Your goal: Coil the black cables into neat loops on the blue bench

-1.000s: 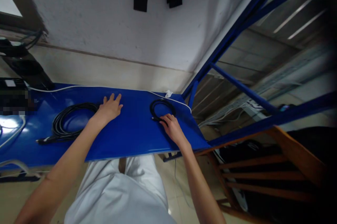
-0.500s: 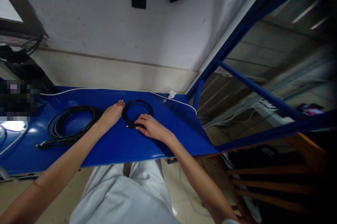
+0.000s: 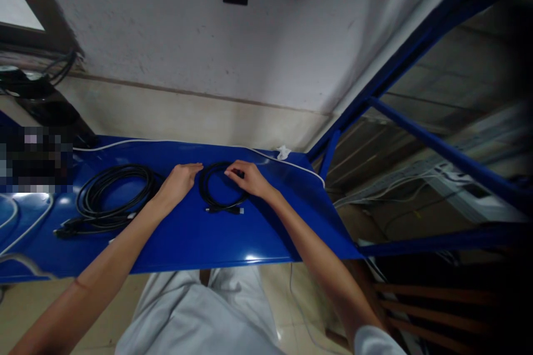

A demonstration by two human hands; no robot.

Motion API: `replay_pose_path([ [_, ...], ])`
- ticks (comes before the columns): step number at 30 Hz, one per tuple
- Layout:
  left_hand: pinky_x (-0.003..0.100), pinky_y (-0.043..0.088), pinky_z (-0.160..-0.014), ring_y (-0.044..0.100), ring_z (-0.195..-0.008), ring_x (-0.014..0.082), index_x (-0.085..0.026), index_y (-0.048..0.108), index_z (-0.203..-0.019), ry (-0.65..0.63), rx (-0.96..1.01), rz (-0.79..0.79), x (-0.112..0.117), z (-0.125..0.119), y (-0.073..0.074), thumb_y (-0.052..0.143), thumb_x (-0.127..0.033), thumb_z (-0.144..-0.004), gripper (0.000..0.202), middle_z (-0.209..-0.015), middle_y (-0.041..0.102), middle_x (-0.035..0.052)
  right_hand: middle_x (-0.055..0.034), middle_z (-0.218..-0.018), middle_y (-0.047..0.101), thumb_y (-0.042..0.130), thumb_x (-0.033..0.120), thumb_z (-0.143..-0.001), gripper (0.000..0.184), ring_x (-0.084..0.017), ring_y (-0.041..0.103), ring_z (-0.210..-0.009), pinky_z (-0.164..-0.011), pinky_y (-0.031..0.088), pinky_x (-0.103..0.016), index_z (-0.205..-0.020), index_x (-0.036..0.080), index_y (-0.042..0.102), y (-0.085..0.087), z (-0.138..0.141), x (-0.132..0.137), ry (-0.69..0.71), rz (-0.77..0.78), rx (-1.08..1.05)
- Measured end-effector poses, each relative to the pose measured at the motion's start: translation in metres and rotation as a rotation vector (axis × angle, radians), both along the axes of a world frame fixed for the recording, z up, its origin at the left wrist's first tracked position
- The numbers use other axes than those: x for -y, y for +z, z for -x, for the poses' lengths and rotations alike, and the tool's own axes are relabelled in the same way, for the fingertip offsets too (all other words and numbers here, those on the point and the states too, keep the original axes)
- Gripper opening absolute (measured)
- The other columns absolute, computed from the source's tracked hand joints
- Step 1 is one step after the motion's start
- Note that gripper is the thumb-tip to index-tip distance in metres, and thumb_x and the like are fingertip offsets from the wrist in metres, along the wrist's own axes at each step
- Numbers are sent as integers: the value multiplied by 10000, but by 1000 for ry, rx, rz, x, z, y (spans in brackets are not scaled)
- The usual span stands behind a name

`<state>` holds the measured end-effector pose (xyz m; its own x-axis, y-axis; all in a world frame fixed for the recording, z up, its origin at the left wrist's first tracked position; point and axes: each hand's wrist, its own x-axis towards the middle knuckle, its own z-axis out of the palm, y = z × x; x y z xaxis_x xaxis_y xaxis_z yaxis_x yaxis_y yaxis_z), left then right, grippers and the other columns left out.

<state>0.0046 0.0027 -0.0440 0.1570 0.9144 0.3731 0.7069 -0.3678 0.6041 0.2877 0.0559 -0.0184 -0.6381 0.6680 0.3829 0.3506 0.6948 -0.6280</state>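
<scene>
Okay, left hand (image 3: 180,181) is loose beside the small coiled black cable (image 3: 203,186); right hand (image 3: 250,179) curls over it, grip unclear.

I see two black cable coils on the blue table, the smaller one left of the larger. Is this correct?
Not quite: in the head view, the smaller coil lies right of the larger coil; both are black and on the blue table.

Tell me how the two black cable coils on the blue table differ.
Size: the left coil is larger than the right coil.
Bundle: the left coil's turns make a thicker, looser band; the right coil's ring is slimmer.
Contact: the right hand partly covers the right coil's rim; neither hand covers the left coil.
Shared: both are black and lie on the blue table.
</scene>
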Motion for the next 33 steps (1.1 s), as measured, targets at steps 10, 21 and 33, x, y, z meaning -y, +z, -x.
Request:
replay_pose_path([
  [10, 534, 641, -1137, 829, -1145, 327, -187, 870, -1224, -44, 422, 158, -9, -49, 30, 760, -363, -978, 322, -1250, 843, 105, -93, -1119, 768, 663, 478, -1105, 423, -205, 714, -952, -882, 563, -338, -1412, 189, 673, -24, 3, 7, -87, -56, -39],
  [21, 568, 556, -1242, 767, -1297, 352, -205, 779, -1438, -156, 457, 211, -8, -56, 2, 778, -565, -985, 579, -1444, 754, 92, -82, -1079, 806, 676, 455, -1090, 264, -206, 758, -943, -924, 604, -368, -1135, 224, 795, -25, 6, 9, -34, 124, -307],
  [33, 474, 627, -1138, 808, -1198, 289, -157, 690, -1472, -110, 485, 122, -6, -45, 20, 722, -522, -1051, 558, -1316, 819, 162, -108, -1246, 758, 609, 503, -1105, 274, -177, 788, -908, -903, 624, -367, -1066, 233, 602, -30, 10, 4, -139, 247, -483],
])
